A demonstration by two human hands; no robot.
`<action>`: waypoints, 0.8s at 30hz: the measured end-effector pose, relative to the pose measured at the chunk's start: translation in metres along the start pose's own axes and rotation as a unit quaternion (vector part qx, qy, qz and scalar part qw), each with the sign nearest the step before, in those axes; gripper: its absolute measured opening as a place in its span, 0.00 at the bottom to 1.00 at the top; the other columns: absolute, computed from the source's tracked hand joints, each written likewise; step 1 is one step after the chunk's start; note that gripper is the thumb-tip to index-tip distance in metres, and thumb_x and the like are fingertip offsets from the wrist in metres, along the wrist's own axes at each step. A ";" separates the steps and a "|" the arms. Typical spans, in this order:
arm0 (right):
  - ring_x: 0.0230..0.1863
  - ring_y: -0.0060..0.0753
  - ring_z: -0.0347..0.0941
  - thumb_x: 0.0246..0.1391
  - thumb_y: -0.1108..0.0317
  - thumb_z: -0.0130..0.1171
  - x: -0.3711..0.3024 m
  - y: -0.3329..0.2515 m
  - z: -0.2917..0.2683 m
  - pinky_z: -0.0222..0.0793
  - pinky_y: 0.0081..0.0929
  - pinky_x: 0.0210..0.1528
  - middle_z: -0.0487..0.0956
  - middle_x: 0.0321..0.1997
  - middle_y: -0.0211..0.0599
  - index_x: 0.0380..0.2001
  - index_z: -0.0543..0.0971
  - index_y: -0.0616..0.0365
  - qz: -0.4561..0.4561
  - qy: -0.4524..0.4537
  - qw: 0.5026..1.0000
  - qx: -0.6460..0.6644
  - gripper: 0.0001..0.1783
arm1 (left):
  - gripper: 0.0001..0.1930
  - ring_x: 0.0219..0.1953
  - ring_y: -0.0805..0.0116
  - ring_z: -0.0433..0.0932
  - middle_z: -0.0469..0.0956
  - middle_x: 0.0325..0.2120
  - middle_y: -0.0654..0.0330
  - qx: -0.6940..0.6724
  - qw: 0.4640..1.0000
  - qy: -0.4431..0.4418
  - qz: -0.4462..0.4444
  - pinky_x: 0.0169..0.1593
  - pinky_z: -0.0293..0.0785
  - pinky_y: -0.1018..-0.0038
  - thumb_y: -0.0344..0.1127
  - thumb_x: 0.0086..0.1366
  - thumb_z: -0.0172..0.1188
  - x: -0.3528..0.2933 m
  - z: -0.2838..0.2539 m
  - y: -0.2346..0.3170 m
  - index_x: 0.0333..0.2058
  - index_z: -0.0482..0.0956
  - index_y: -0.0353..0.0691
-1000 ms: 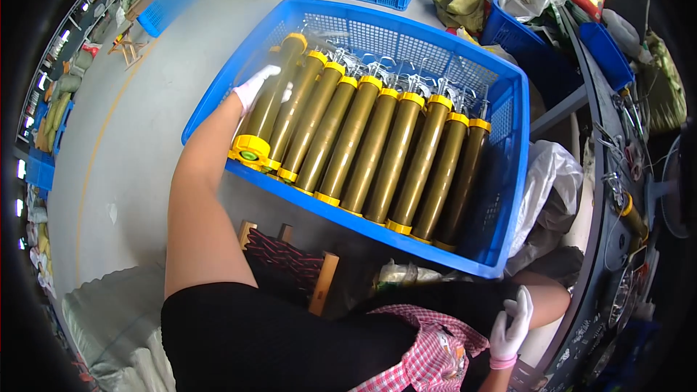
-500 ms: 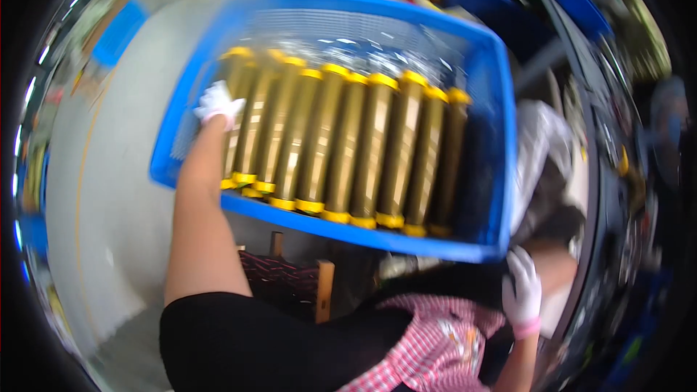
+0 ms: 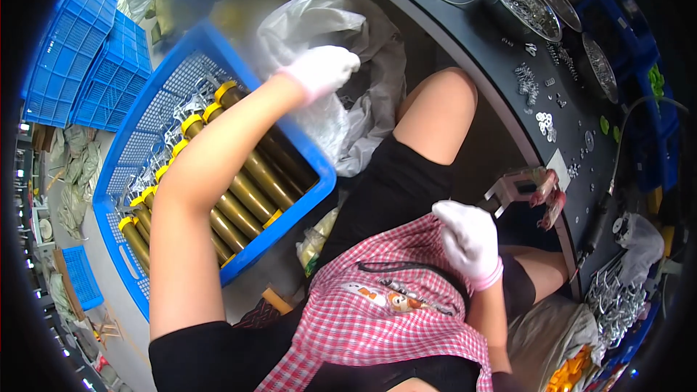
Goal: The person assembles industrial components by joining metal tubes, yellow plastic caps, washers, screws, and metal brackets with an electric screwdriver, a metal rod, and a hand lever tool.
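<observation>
My left hand (image 3: pixel 319 72), in a white glove, is raised over a crumpled whitish plastic bag (image 3: pixel 330 127) beside a blue crate (image 3: pixel 260 250). Its fingers are curled together, and nothing shows in them. The crate holds a row of brownish-gold tubes (image 3: pixel 236 214) with yellow end caps, with clear wrapping and metal wire parts at their far ends. My left forearm crosses above the tubes and hides some of them. In front of my pink checked apron (image 3: pixel 392 305) is my gloved right hand (image 3: pixel 468 243), its fingers bent inward with nothing visible in them.
A dark worktable (image 3: pixel 501 65) curves along the right, bearing metal bowls (image 3: pixel 521 3), springs and small rings. Metal hooks (image 3: pixel 617 297) lie at the lower right. Stacked blue crates (image 3: pixel 109 65) stand at the far left. A wooden stool corner (image 3: pixel 277 300) shows below the crate.
The view has turned right toward the worktable, so the crate now appears farther left. My left hand has left the crate's left side and closed; my right hand's fingers have curled in.
</observation>
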State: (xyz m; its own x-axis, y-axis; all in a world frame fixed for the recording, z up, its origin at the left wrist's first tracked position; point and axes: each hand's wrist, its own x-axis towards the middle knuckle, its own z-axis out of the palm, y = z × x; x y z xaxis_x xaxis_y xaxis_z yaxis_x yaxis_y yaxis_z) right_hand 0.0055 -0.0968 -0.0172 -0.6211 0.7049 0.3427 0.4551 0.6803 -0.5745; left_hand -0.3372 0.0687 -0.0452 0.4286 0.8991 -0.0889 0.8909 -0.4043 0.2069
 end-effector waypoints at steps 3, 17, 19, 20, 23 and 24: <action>0.35 0.47 0.77 0.39 0.81 0.57 -0.031 0.006 -0.008 0.72 0.35 0.39 0.80 0.38 0.45 0.42 0.78 0.60 0.065 0.039 0.997 0.000 0.20 | 0.16 0.42 0.54 0.79 0.79 0.39 0.51 0.108 0.947 -0.299 -0.053 0.48 0.73 0.64 0.39 0.62 0.51 0.063 0.047 -0.012 0.44 0.78 0.40; 0.38 0.50 0.78 0.46 0.79 0.53 -0.093 0.054 -0.004 0.73 0.37 0.44 0.80 0.38 0.47 0.39 0.79 0.62 0.308 0.067 0.948 0.032 0.15 | 0.16 0.42 0.56 0.81 0.82 0.36 0.55 0.207 0.852 -0.479 -0.044 0.44 0.76 0.64 0.37 0.47 0.66 0.067 0.155 -0.058 0.38 0.84 0.41; 0.38 0.50 0.78 0.44 0.79 0.54 -0.085 0.055 -0.005 0.73 0.37 0.42 0.80 0.38 0.47 0.39 0.79 0.61 0.269 0.055 0.961 0.037 0.15 | 0.20 0.43 0.53 0.79 0.81 0.37 0.52 0.127 0.902 -0.410 -0.045 0.44 0.75 0.63 0.36 0.46 0.67 0.066 0.118 -0.050 0.41 0.80 0.42; 0.38 0.50 0.78 0.44 0.79 0.54 -0.085 0.056 -0.004 0.73 0.37 0.42 0.80 0.38 0.47 0.39 0.79 0.61 0.250 0.055 0.965 0.052 0.15 | 0.20 0.41 0.51 0.79 0.81 0.35 0.51 0.106 0.919 -0.378 -0.034 0.43 0.74 0.62 0.36 0.45 0.68 0.059 0.113 -0.063 0.40 0.79 0.42; 0.38 0.50 0.78 0.44 0.79 0.55 -0.091 0.059 -0.005 0.73 0.37 0.42 0.80 0.38 0.47 0.39 0.79 0.61 0.220 0.051 0.973 0.049 0.15 | 0.14 0.36 0.55 0.78 0.79 0.31 0.52 -0.032 0.961 -0.272 -0.047 0.42 0.73 0.66 0.33 0.50 0.65 0.045 0.079 -0.087 0.37 0.77 0.40; 0.38 0.50 0.78 0.44 0.79 0.55 -0.093 0.059 -0.006 0.73 0.37 0.42 0.80 0.38 0.47 0.39 0.79 0.61 0.216 0.054 0.974 0.048 0.15 | 0.13 0.35 0.56 0.78 0.78 0.30 0.53 -0.061 0.980 -0.179 -0.065 0.42 0.73 0.66 0.34 0.52 0.64 0.044 0.071 -0.092 0.37 0.76 0.39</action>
State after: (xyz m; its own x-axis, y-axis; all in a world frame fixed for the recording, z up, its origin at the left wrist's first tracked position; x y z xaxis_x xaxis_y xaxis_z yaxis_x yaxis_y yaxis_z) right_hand 0.0942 -0.1212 -0.0790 -0.3114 0.9416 0.1279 0.5944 0.2980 -0.7469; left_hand -0.3901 0.1333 -0.1375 0.3580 0.8159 -0.4541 0.9261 -0.2484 0.2839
